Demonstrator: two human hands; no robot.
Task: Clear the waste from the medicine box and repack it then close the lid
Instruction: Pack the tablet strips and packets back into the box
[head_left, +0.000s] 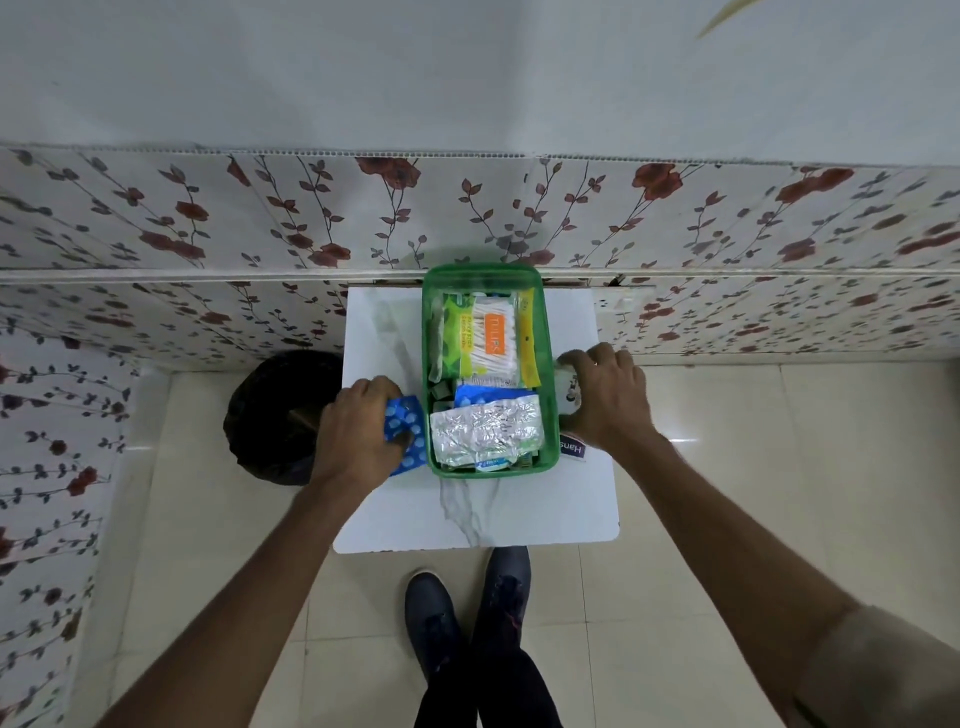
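While your shoes (467, 618) stand at the bottom of the frame on the tiled floor, both arms reach up to the white bench (519, 509) at centre.

Left hand (358, 431): closed on a blue blister strip (408, 431), held just left of the box, outside its wall. Right hand (605, 397): curled over a small white item (569, 387) just right of the box; what it is, you cannot tell. A dark-blue labelled packet (571, 449) lies on the bench below that hand.

Green medicine box (550, 364): centre frame, open, no lid visible. Near end holds a crumpled foil strip (485, 431) over another blue pack; far end holds a cotton-bud pack (493, 338) and a green sachet (457, 338), lying flat.

Black bin (270, 415): on the floor left of the bench, close to your left hand. Beyond, floral wall panels.

Judgement: you're at the sorting or repacking step. Next move calls for a decision on the blue strip: spent goes left into the bin, good goes flat into the box. Lid must then be found; it is out of view.
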